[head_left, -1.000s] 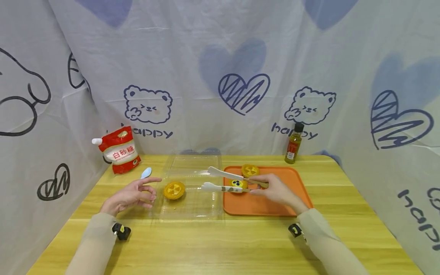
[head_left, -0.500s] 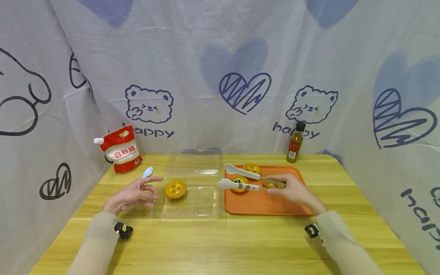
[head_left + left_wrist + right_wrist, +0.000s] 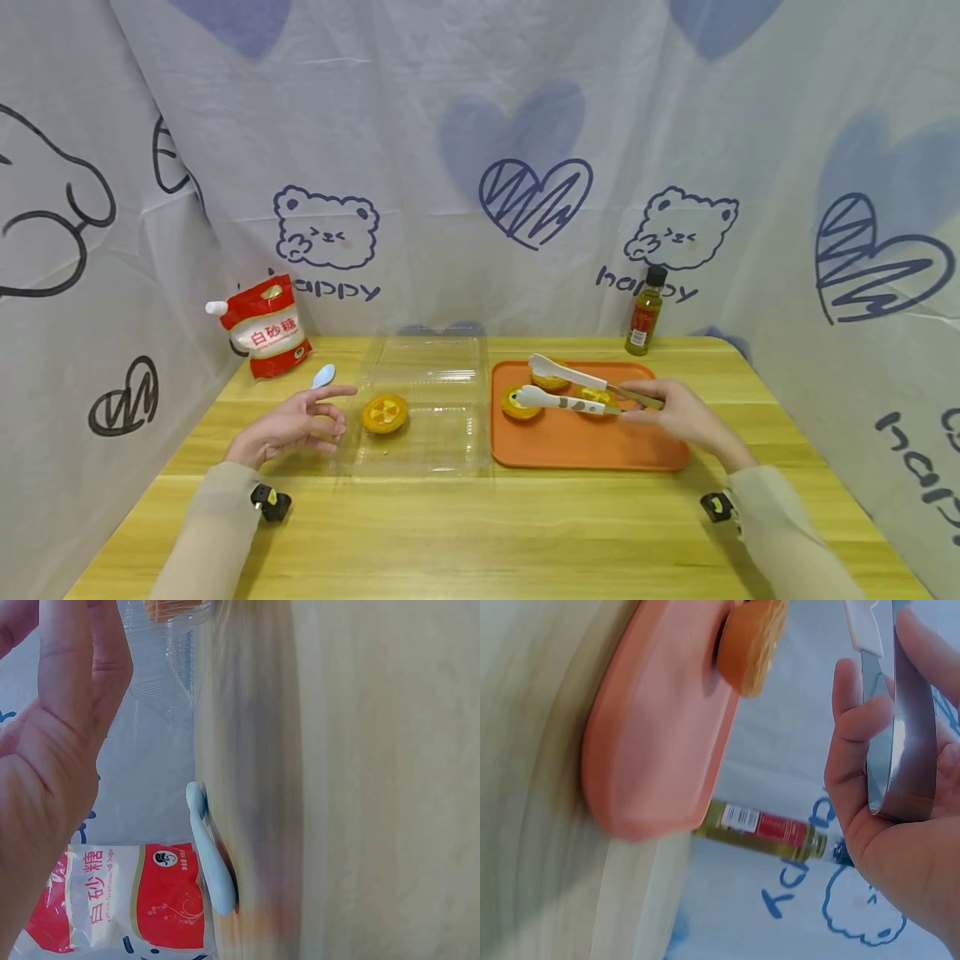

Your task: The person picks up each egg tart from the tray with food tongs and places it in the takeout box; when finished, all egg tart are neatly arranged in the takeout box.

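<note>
My right hand [image 3: 678, 414] grips a pair of tongs [image 3: 911, 750] with white tips and a metal bend. Their white arms stand apart over the orange tray [image 3: 577, 448], with nothing between them. On that tray are three egg tarts: a left one [image 3: 517, 410], a back one [image 3: 551, 382] and a right one [image 3: 596, 404], each partly covered by the tongs. Another egg tart [image 3: 385, 414] with a wedge pattern sits in the clear plastic box [image 3: 442, 454], toward its left side. My left hand [image 3: 292, 427] hovers by the box's left edge, fingers loosely bent, holding nothing.
A red and white sugar bag [image 3: 272, 329] stands at the back left, with a pale blue spoon [image 3: 210, 855] in front of it. A bottle [image 3: 643, 315] of yellowish liquid stands behind the tray. The box's lid [image 3: 423, 358] lies folded back toward the curtain.
My right hand has carried the tongs rightward, from partly over the clear box to fully over the tray. The left hand has stayed almost still.
</note>
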Demonstrator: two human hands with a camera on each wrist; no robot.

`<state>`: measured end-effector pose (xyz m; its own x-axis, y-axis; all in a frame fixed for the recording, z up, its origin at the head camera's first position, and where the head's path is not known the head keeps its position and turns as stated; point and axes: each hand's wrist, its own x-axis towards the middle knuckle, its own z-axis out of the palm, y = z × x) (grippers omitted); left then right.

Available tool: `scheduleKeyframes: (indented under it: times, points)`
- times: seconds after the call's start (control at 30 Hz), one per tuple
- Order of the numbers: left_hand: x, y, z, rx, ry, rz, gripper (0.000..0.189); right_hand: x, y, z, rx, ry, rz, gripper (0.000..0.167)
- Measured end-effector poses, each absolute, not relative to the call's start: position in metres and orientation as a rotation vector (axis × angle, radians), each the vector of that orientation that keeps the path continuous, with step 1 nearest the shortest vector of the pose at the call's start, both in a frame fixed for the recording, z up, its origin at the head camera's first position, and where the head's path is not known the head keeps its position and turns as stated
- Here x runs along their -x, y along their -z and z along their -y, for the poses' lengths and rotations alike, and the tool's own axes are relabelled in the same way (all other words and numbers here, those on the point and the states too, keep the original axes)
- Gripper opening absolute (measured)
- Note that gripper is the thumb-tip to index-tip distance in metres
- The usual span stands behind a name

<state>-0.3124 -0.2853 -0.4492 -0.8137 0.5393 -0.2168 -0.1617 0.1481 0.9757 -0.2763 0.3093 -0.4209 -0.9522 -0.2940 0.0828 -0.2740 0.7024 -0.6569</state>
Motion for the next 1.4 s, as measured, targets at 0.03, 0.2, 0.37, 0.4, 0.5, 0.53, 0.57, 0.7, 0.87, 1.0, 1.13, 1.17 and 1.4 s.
scheduleKeyframes:
  times: [0.03, 0.2, 0.37, 0.4, 0.5, 0.53, 0.57, 0.7, 0.87, 1.0, 1.13, 1.17, 1.4]
  points:
    - [0.312, 0.449, 0.285, -0.359, -1.718, -1.9, 0.075, 0.276, 0.421, -0.312, 0.481, 1.099, -2.873, 0.053]
    - [0.312, 0.449, 0.286, -0.359, -1.713, -1.91, 0.075, 0.274, 0.423, -0.323, 0.477, 1.124, -2.856, 0.057]
    - [0.313, 0.449, 0.286, -0.357, -1.713, -1.906, 0.076, 0.271, 0.421, -0.334, 0.444, 1.122, -2.858, 0.058]
    - [0.313, 0.45, 0.286, -0.358, -1.714, -1.905, 0.076, 0.27, 0.42, -0.336, 0.435, 1.115, -2.864, 0.058]
    - [0.313, 0.45, 0.287, -0.355, -1.716, -1.902, 0.076, 0.269, 0.42, -0.342, 0.401, 1.101, -2.878, 0.059]
    - [0.313, 0.45, 0.287, -0.356, -1.716, -1.902, 0.076, 0.268, 0.419, -0.345, 0.392, 1.095, -2.881, 0.06]
    - [0.312, 0.449, 0.287, -0.357, -1.716, -1.903, 0.075, 0.268, 0.42, -0.347, 0.381, 1.088, -2.885, 0.061]
    - [0.312, 0.449, 0.287, -0.353, -1.722, -1.894, 0.076, 0.266, 0.421, -0.357, 0.353, 1.07, -2.894, 0.064]
    - [0.312, 0.448, 0.286, -0.349, -1.724, -1.889, 0.077, 0.263, 0.423, -0.37, 0.338, 1.066, -2.884, 0.062]
    - [0.312, 0.447, 0.286, -0.351, -1.72, -1.898, 0.077, 0.261, 0.422, -0.378, 0.329, 1.07, -2.878, 0.063]
    - [0.312, 0.447, 0.286, -0.35, -1.718, -1.903, 0.077, 0.259, 0.42, -0.383, 0.325, 1.059, -2.871, 0.063]
    - [0.312, 0.447, 0.286, -0.349, -1.718, -1.902, 0.077, 0.259, 0.42, -0.385, 0.324, 1.055, -2.865, 0.063]
    - [0.311, 0.446, 0.286, -0.353, -1.714, -1.899, 0.077, 0.261, 0.424, -0.394, 0.287, 1.002, -2.827, 0.063]
